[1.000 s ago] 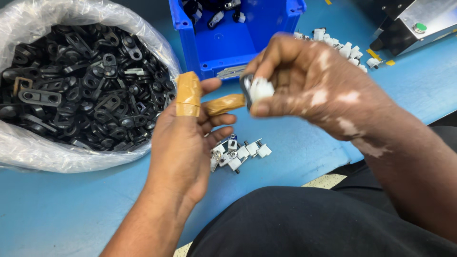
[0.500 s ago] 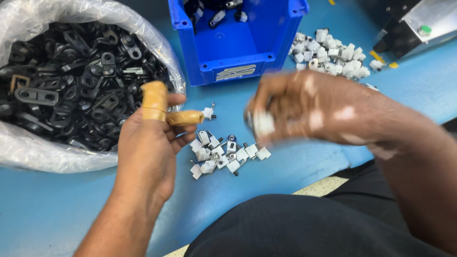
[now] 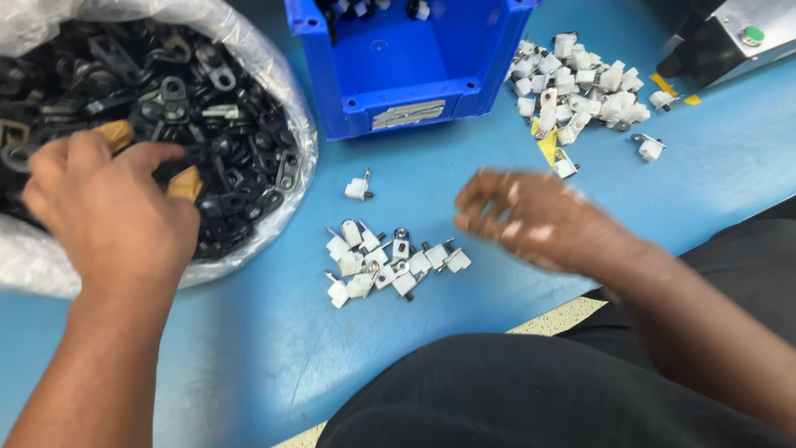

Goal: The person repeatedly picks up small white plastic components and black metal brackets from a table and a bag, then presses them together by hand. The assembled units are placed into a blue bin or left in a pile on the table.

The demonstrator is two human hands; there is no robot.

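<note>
Sorting clips on the blue table (image 3: 249,348)

My left hand (image 3: 108,207) digs, fingers spread, into the bag of black metal parts (image 3: 207,108). My right hand (image 3: 539,220), blurred, fingers loosely apart, hovers beside the small pile of white clips (image 3: 385,265).

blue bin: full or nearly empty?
Nearly empty. The blue bin shows bare floor, with only a few small parts at its far end.

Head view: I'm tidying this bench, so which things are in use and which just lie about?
In use:
left hand in the bag of black parts
right hand above the near white clips

Lying about:
blue bin
far white clips
grey machine
</note>
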